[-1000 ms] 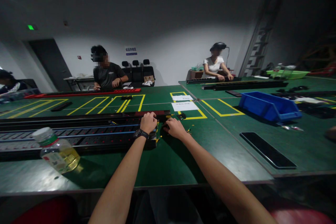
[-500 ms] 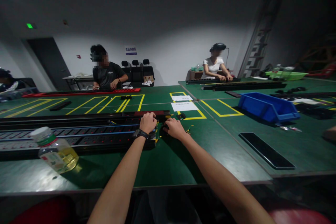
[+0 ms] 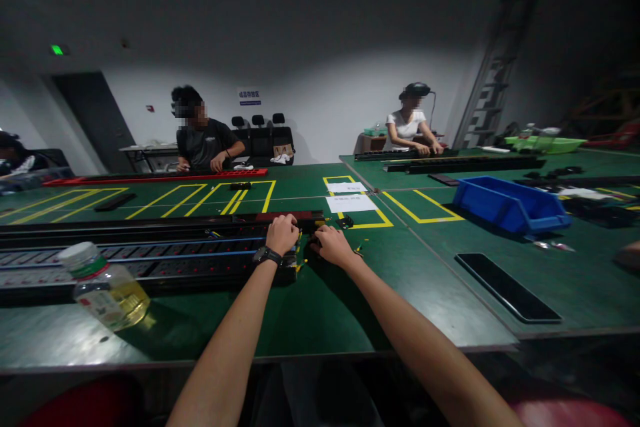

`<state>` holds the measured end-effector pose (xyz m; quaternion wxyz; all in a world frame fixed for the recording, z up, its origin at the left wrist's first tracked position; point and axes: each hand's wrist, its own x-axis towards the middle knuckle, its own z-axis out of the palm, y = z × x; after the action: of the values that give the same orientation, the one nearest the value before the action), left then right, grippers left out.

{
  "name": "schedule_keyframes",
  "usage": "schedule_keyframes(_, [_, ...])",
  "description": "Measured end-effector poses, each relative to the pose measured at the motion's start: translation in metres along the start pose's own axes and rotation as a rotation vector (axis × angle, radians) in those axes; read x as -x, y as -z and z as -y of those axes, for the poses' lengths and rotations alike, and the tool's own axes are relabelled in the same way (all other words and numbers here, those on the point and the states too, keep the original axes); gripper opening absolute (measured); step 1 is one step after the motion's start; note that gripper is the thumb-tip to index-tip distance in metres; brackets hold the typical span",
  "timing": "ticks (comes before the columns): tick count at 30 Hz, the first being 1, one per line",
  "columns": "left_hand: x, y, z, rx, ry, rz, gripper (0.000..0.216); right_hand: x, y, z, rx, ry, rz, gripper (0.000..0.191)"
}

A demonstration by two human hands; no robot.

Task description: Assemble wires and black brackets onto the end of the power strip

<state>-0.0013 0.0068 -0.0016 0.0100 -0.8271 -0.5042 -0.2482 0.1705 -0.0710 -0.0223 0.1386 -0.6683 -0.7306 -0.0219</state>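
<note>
Bottle (image 3: 107,293): while the green table (image 3: 400,307) spans the whole width, this stands nr L, pt. full of yellow liquid, just nr side of strips.
Phone (image 3: 507,287): flat, nr R.
Strips (image 3: 200,268): long, blk, red dots; L side, R ends by the hands, yellow-tipped wires (image 3: 301,265) sticking out there.
L hand (image 3: 283,235): on R ends of strips, fingers together & bent over; pinch or not, can't tell. Watch (image 3: 267,255) on wrist.
R hand (image 3: 331,243): just R of strip ends, fingers curled down; grip hidden, can't tell.
Bin (image 3: 510,205): blue, R, farther than phone.
Papers (image 3: 353,203): two, white, ctr, past hands.
Far side: person (image 3: 210,147) L at red rail (image 3: 150,178); another person (image 3: 407,125) R, hands at blk rails (image 3: 465,164).
</note>
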Motion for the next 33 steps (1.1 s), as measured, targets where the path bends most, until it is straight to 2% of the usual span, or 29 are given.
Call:
schedule_keyframes(6, [-0.005, 0.004, 0.001, 0.147, -0.005, -0.042, 0.019, 0.0, -0.001, -0.001, -0.029, 0.001, -0.005, 0.025])
schedule_keyframes(8, [-0.005, 0.01, -0.002, 0.216, -0.048, -0.029, 0.017, 0.0, -0.002, -0.002, -0.047, 0.011, -0.008, 0.026])
schedule_keyframes(11, [0.005, 0.027, -0.011, 0.18, -0.248, 0.008, 0.016, -0.002, -0.004, -0.003, -0.075, 0.008, -0.008, 0.024])
schedule_keyframes(16, [0.052, 0.058, -0.033, -0.234, -0.674, -0.065, 0.022, -0.002, -0.005, -0.003, -0.081, 0.021, -0.027, 0.025])
schedule_keyframes(19, [0.085, 0.062, -0.04, -0.347, -0.947, -0.127, 0.02, -0.001, -0.006, -0.003, -0.069, 0.014, -0.05, 0.026])
schedule_keyframes(22, [0.108, 0.054, -0.042, -0.329, -1.093, -0.154, 0.015, -0.001, -0.008, -0.004, -0.059, 0.006, -0.059, 0.027])
schedule_keyframes(24, [0.117, 0.046, -0.041, -0.306, -1.111, -0.158, 0.013, -0.001, -0.008, -0.004, -0.053, 0.005, -0.046, 0.027])
schedule_keyframes(28, [0.121, 0.034, -0.037, -0.289, -1.057, -0.149, 0.013, -0.002, -0.01, -0.006, -0.043, 0.007, -0.036, 0.027])
schedule_keyframes(33, [0.12, 0.03, -0.036, -0.254, -0.941, -0.179, 0.011, -0.003, -0.012, -0.009, -0.04, 0.019, -0.044, 0.027])
